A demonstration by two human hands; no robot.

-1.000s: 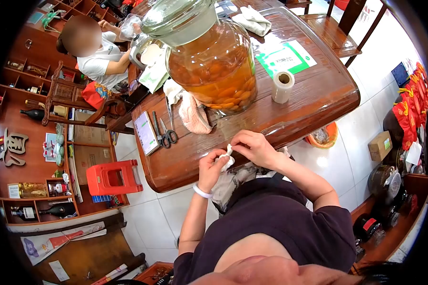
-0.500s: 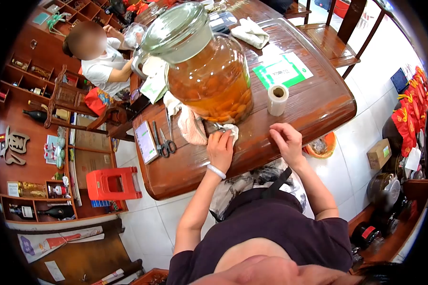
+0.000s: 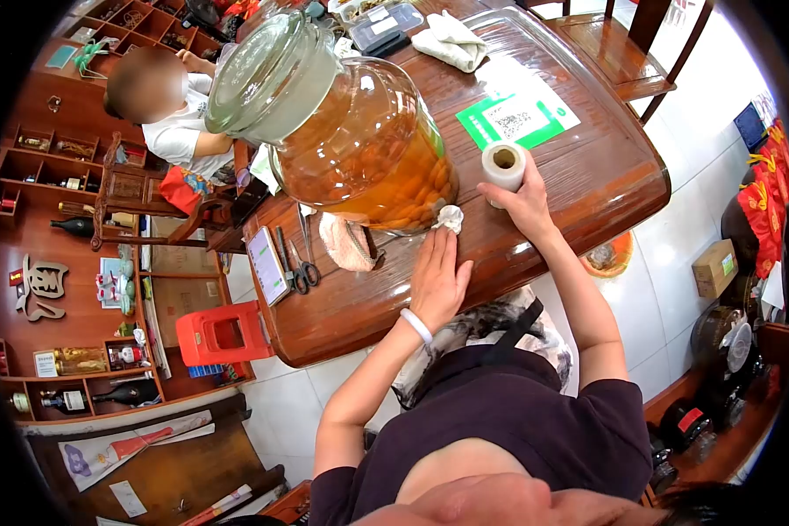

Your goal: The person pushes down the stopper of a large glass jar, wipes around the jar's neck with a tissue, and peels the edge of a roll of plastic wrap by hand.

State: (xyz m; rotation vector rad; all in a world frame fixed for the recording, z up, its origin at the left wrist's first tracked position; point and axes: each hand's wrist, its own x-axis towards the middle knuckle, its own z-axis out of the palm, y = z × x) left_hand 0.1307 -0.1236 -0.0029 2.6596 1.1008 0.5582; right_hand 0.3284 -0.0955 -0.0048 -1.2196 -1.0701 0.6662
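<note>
A large glass jar with amber liquid and orange-brown pieces inside stands on the dark wooden table, its glass lid on. At the base of the jar, my left hand lies low on the table, its fingers long and close together over a crumpled white tissue at the fingertips. To its right, my right hand is wrapped round an upright roll of clear film. Left of my left hand are a pink cloth, black-handled scissors and a phone with a lit screen.
A green and white QR-code card and a folded white towel lie farther back on the table. A person in a white shirt sits at the far left. A red stool and a bin stand on the floor.
My right hand has moved onto the film roll and closed round it. My left hand has slid with the tissue along the jar's base, its fingers now straighter.
</note>
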